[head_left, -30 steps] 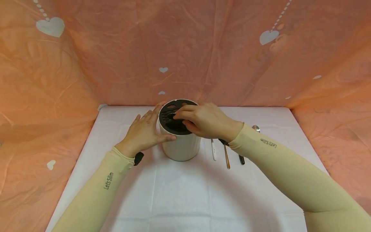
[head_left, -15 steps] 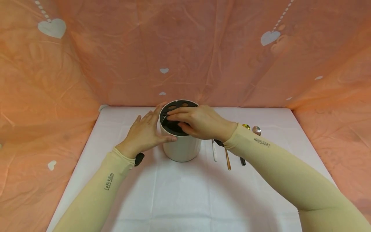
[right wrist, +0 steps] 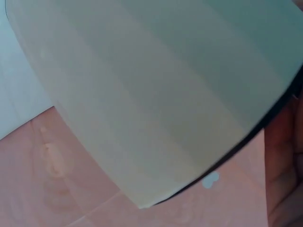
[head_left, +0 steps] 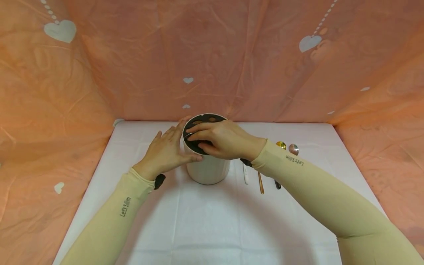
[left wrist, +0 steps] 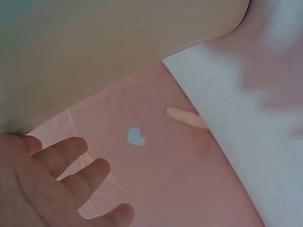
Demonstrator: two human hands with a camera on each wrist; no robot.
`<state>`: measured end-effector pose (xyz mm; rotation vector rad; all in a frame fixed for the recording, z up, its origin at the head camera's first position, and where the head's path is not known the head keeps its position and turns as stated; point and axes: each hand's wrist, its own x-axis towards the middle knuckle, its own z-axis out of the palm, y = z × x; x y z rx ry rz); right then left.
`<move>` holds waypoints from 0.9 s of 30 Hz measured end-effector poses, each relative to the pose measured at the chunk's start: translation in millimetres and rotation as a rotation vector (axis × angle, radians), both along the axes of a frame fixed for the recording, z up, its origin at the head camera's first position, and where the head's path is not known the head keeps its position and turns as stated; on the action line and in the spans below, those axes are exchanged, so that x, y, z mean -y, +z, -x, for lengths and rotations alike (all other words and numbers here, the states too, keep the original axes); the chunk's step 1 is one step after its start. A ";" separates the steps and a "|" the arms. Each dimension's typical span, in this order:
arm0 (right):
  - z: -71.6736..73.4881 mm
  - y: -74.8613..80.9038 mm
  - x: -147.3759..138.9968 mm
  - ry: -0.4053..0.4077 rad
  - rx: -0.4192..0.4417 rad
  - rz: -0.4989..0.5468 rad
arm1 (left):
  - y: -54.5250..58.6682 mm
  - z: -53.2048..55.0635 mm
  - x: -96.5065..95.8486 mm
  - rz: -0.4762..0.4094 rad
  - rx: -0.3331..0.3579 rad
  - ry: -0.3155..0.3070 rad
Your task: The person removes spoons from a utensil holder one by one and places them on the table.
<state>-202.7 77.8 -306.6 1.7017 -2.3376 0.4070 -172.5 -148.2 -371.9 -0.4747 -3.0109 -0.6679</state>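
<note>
A white round canister with a black slotted insert in its top stands upright near the back of the table. My left hand rests against its left side, fingers fairly straight and thumb toward the front. In the left wrist view, the left fingers lie spread beside the canister wall. My right hand lies over the insert, its fingers bent down at the left part. A thin shiny edge shows by the right fingertips; what it belongs to, and whether the fingers pinch it, cannot be seen.
Right of the canister lie a white handle, a gold handle and a black handle. A gold spoon bowl and a silver spoon bowl show beyond my right sleeve, which hides the parts between. Pink cloth hangs behind.
My right hand has moved left across the insert, covering more of its slots. The gold spoon bowl has come into sight past the sleeve. My left hand and the canister stay put.
</note>
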 end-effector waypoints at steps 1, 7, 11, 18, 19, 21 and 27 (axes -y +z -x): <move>0.3 -0.1 -0.4 -0.005 0.006 -0.004 | -0.2 0.1 -0.1 -0.001 -0.001 -0.001; 0.5 -0.7 -7.5 -0.042 0.014 0.011 | -0.9 0.3 -0.2 -0.006 -0.002 -0.001; 1.1 -2.7 -13.3 -0.043 -0.025 0.073 | -0.1 0.1 0.5 0.000 -0.013 0.003; 3.7 -9.6 -22.3 -0.048 -0.092 0.179 | 0.0 0.1 0.3 0.006 -0.013 0.007; 4.1 -10.5 -23.2 -0.050 -0.096 0.190 | -0.1 0.1 0.3 0.007 -0.011 0.008; 4.8 -11.8 -24.9 -0.055 -0.106 0.210 | -0.1 0.0 0.1 0.011 -0.007 0.008; 5.8 -14.0 -28.7 -0.079 -0.178 0.274 | -0.4 -0.5 -0.1 0.014 -0.015 0.008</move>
